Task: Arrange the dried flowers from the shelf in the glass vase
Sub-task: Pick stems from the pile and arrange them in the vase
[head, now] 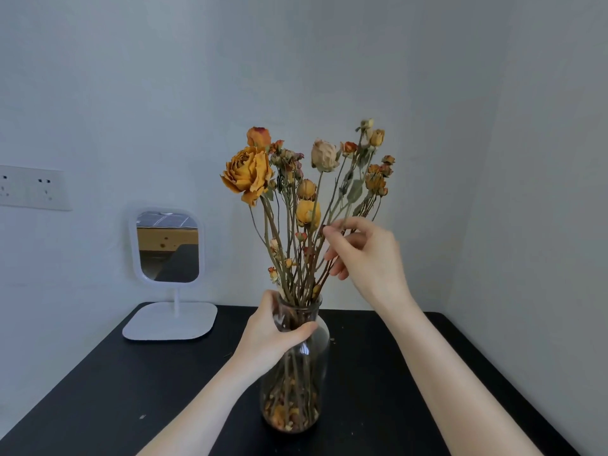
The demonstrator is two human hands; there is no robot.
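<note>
Now: hands working the bunch in the vase

Glass vase (pixel 316 363) is standing upright on the desk (pixel 98 390), about midway between its left and right edges and set back from the near edge. Dried flowers (pixel 250 172) are sitting in it, stems down through the neck and fanning out above, with orange, yellow and pale heads at the top. Loose petals and bits are lying in the vase bottom.

Left hand (pixel 274 335) is gripping the vase neck, thumb lying across the front of the glass and the other fingers wrapping round the far side, just under the rim. Right hand (pixel 367 258) is reaching in from the right, well above the rim. Its thumb and forefinger are pinching thin stems on the bunch's right side, partway up. Its lower fingers are stretching toward the stems below, contact too hard to tell.

Desk top is showing black and matte, with a few crumbs lying near the vase. White-framed mirror (pixel 168 246) on a flat stand is sitting at the back-left corner. Plain pale walls are meeting in a corner behind on the right, and a wall socket (pixel 33 187) is showing on the left.
</note>
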